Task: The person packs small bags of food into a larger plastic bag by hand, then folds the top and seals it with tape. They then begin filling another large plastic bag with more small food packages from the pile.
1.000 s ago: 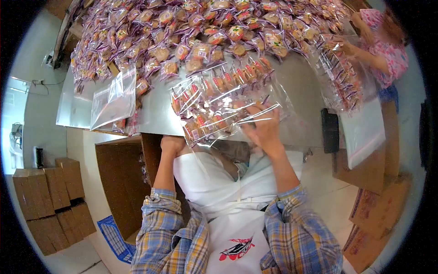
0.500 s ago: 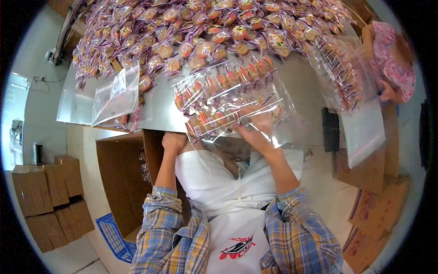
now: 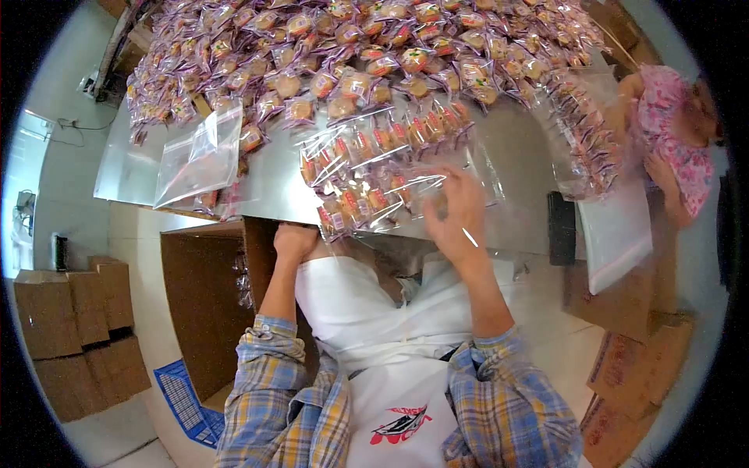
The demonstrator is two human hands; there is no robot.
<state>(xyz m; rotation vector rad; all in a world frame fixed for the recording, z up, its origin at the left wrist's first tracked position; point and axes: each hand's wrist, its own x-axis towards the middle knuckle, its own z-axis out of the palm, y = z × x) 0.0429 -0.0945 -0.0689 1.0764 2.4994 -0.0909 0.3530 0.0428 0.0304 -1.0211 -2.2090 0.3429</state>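
Note:
In front of me at the near table edge lies a clear plastic bag (image 3: 355, 168) with two rows of small wrapped cookies lined up inside it. My right hand (image 3: 462, 214) is over the bag's loose right end, its thumb and fingers curved and apart. At the table edge, by the bag's lower left corner, is my left hand (image 3: 296, 243); its fingers are tucked out of sight, so any hold is hidden. A large heap of wrapped cookies (image 3: 343, 78) spreads across the far part of the table.
Flat empty bags (image 3: 199, 156) lie at left on the metal table (image 3: 273, 191). An open carton (image 3: 203, 304) stands below. At right are another filled bag (image 3: 581, 136), hanging plastic bags (image 3: 616, 238), and a person in pink (image 3: 675, 132). Cartons (image 3: 86, 312) are stacked at left.
My right hand has drawn back from among the bag's film and shifted slightly right, its fingers now above the bag. The left hand stays at the table edge. The person at right has moved an arm.

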